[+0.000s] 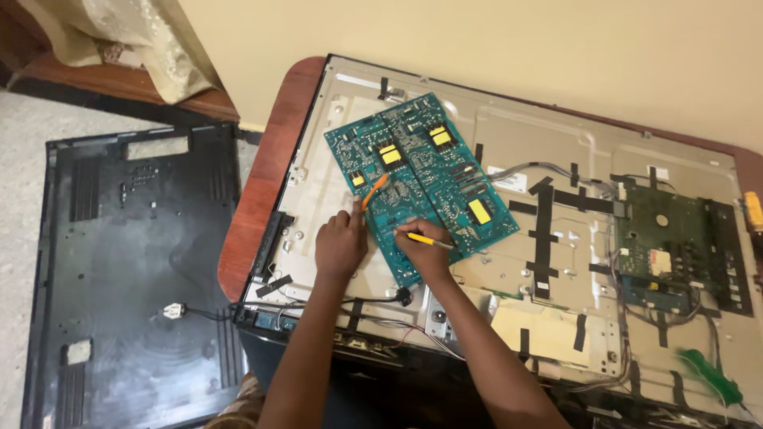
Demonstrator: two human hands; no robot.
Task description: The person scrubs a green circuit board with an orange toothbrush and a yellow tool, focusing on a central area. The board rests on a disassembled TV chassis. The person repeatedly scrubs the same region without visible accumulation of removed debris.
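- Circuit board (421, 179): teal-green, rectangular, solder side up, lying at a slant on the grey metal back of an opened flat TV (556, 143). Several yellow blocks on its face, plus rows of dark slots.
- Board sits at upper-left of the panel; both hands meet at its lower edge.
- L hand (340, 248): fingers closed round an orange-handled tool (374, 191); tool points up-right, tip on the board, just above the knuckles.
- R hand (425, 246): pinching a thin yellow tool (429, 241), lying nearly flat across the board's lower corner. Hand rests on the board.
- Hands just beside each other, not touching as far as I can tell.
- Further right: a smaller dark-green board (675, 246), black tape strips (544, 230), grey cable.
- Green-handled screwdriver (711, 375) near bottom-right corner.
- TV on a reddish wooden table (266, 175); black plastic rear cover (135, 270) on the floor to the left.
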